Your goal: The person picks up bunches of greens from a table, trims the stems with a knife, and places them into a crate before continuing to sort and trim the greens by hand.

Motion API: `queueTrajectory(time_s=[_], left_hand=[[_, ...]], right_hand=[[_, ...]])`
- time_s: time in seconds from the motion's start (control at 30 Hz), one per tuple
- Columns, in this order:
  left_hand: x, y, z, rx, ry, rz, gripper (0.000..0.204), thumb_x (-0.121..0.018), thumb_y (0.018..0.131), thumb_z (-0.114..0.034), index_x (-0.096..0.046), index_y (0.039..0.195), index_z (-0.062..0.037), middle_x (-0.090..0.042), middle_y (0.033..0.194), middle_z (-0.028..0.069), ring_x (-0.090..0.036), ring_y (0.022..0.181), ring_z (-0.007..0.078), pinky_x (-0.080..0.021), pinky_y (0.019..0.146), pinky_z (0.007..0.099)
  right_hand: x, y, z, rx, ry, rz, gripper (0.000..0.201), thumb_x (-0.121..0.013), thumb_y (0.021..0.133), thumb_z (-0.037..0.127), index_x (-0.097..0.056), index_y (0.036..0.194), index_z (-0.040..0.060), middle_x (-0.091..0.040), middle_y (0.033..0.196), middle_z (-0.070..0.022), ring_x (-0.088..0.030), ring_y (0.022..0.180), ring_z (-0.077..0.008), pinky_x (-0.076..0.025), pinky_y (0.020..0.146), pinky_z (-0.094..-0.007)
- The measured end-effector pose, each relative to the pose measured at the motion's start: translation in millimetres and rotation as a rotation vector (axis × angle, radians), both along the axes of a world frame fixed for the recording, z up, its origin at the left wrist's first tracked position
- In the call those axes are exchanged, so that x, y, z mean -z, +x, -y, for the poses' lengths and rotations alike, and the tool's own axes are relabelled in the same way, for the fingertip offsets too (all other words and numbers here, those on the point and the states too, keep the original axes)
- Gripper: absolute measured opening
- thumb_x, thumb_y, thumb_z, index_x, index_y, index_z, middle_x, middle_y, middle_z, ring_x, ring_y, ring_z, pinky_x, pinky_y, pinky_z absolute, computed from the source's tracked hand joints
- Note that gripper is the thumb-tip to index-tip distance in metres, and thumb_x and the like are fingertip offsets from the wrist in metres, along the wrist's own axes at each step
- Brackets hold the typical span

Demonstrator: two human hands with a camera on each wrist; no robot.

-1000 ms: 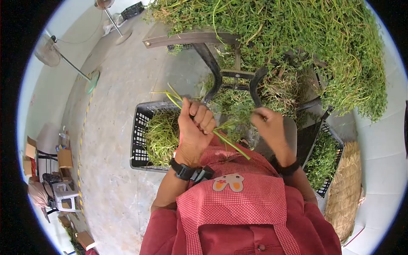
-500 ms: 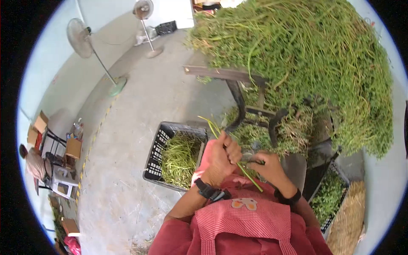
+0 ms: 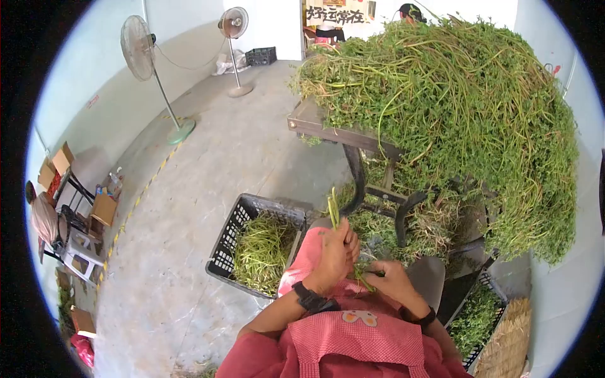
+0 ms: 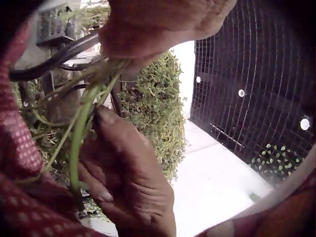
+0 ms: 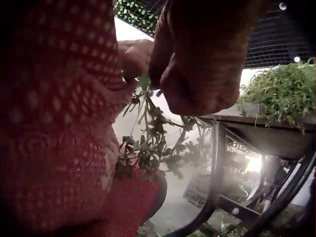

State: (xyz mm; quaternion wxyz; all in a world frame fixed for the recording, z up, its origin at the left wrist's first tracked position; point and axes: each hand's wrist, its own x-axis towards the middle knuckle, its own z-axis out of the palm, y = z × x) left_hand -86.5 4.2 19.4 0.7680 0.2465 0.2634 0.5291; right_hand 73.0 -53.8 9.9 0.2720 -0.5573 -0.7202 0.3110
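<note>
In the head view my left hand (image 3: 338,255) grips a small bunch of green stems (image 3: 333,205), whose cut-looking ends stick up above the fist. Lower parts of the stems (image 4: 79,143) hang below that hand in the left wrist view. Close by on the right, my right hand (image 3: 392,281) has its thumb and curled fingers at the lower stems, pinching them. Leafy sprigs (image 5: 153,133) dangle beneath the right hand (image 5: 197,69) in the right wrist view. Both hands are close together over the lap, in front of the red checked apron (image 3: 365,340).
A large heap of leafy greens (image 3: 454,107) covers the table (image 3: 346,133). A black crate (image 3: 220,246) with stems stands at the left knee. Another crate (image 3: 502,309) with leafy greens is at the right, beside a straw mat (image 3: 510,340). More greens lie under the table.
The head view has tilted up. My right hand has come from apart on the right to the stems near my left hand. The left bunch, earlier slanting left, now points nearly upright.
</note>
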Motion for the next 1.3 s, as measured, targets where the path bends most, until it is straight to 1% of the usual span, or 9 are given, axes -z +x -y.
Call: queueTrajectory(time_s=[0.1, 0.27, 0.4, 0.47, 0.63, 0.77, 0.93, 1.0, 1.3], left_hand=[[-2, 4, 5, -0.001, -0.006, 0.006, 0.040, -0.042, 0.096, -0.041, -0.035, 0.068, -0.0133, -0.026, 0.051, -0.0016, -0.025, 0.042, 0.0113, -0.022, 0.039, 0.0265], [-14, 9, 14, 0.018, 0.021, 0.045, 0.041, -0.041, 0.096, -0.041, -0.036, 0.067, -0.0129, -0.027, 0.052, -0.0007, -0.026, 0.042, 0.0130, -0.024, 0.039, 0.0291], [-21, -13, -10, -0.118, -0.039, 0.289, 0.044, -0.037, 0.097, -0.042, -0.036, 0.065, -0.0127, -0.026, 0.052, -0.0015, -0.024, 0.041, 0.0137, -0.024, 0.038, 0.0288], [-20, -32, -22, -0.046, -0.073, 0.432, 0.044, -0.034, 0.098, -0.041, -0.036, 0.064, -0.0133, -0.023, 0.050, -0.0026, -0.022, 0.041, 0.0122, -0.021, 0.037, 0.0271], [-12, -29, -28, -0.018, -0.172, 0.543, 0.043, -0.030, 0.099, -0.041, -0.034, 0.065, -0.0145, -0.018, 0.050, -0.0042, -0.014, 0.041, 0.0098, -0.015, 0.034, 0.0252], [-6, -26, -25, 0.026, -0.182, 0.570, 0.043, -0.033, 0.099, -0.038, -0.034, 0.063, -0.0130, -0.021, 0.050, -0.0036, -0.018, 0.040, 0.0098, -0.016, 0.034, 0.0256], [-7, -22, -24, 0.045, -0.207, 0.549, 0.042, -0.034, 0.098, -0.037, -0.035, 0.064, -0.0131, -0.021, 0.050, -0.0037, -0.019, 0.041, 0.0099, -0.017, 0.034, 0.0262], [-4, -17, -22, 0.076, -0.197, 0.574, 0.041, -0.035, 0.098, -0.037, -0.035, 0.064, -0.0133, -0.021, 0.050, -0.0038, -0.018, 0.040, 0.0099, -0.017, 0.034, 0.0258], [-16, -1, -8, 0.128, -0.185, 0.367, 0.044, -0.035, 0.097, -0.043, -0.034, 0.064, -0.0142, -0.018, 0.048, -0.0033, -0.018, 0.039, 0.0114, -0.017, 0.035, 0.0266]], right_hand=[[8, 0, -1, 0.056, -0.054, -0.119, 0.021, -0.066, 0.071, 0.016, -0.062, 0.080, -0.0034, -0.060, 0.066, -0.0175, -0.060, 0.059, -0.0243, -0.045, 0.057, -0.0318], [48, 22, -16, 0.314, 0.248, 0.360, 0.026, -0.065, 0.075, 0.024, -0.064, 0.085, -0.0002, -0.062, 0.070, -0.0151, -0.061, 0.064, -0.0261, -0.048, 0.060, -0.0387], [78, 83, -19, 0.362, -0.024, -0.380, 0.022, -0.053, 0.087, 0.020, -0.063, 0.098, 0.0039, -0.067, 0.086, -0.0098, -0.063, 0.068, -0.0179, -0.047, 0.054, -0.0282], [48, 87, -14, 0.404, -0.351, -1.155, 0.025, -0.047, 0.092, 0.021, -0.062, 0.102, 0.0030, -0.066, 0.091, -0.0109, -0.060, 0.064, -0.0118, -0.041, 0.046, -0.0189], [30, 88, -6, 0.322, -0.412, -1.496, 0.025, -0.049, 0.094, 0.019, -0.060, 0.098, -0.0024, -0.064, 0.083, -0.0106, -0.049, 0.050, -0.0091, -0.035, 0.041, -0.0164], [21, 76, -9, 0.169, -0.450, -1.384, 0.019, -0.050, 0.092, 0.014, -0.061, 0.094, -0.0016, -0.053, 0.063, -0.0022, -0.041, 0.043, -0.0080, -0.031, 0.039, -0.0221], [-14, 52, 1, 0.118, -0.430, -1.185, 0.017, -0.056, 0.089, 0.016, -0.062, 0.087, -0.0008, -0.049, 0.063, 0.0015, -0.042, 0.050, -0.0056, -0.031, 0.045, -0.0222], [-24, 33, 1, 0.037, -0.201, -0.594, 0.023, -0.060, 0.087, 0.021, -0.062, 0.089, -0.0021, -0.051, 0.068, 0.0003, -0.046, 0.057, -0.0055, -0.036, 0.048, -0.0233], [-18, 5, -12, -0.020, -0.306, -0.602, 0.035, -0.065, 0.084, 0.028, -0.063, 0.096, -0.0050, -0.064, 0.079, -0.0070, -0.062, 0.067, -0.0118, -0.048, 0.057, -0.0251]])
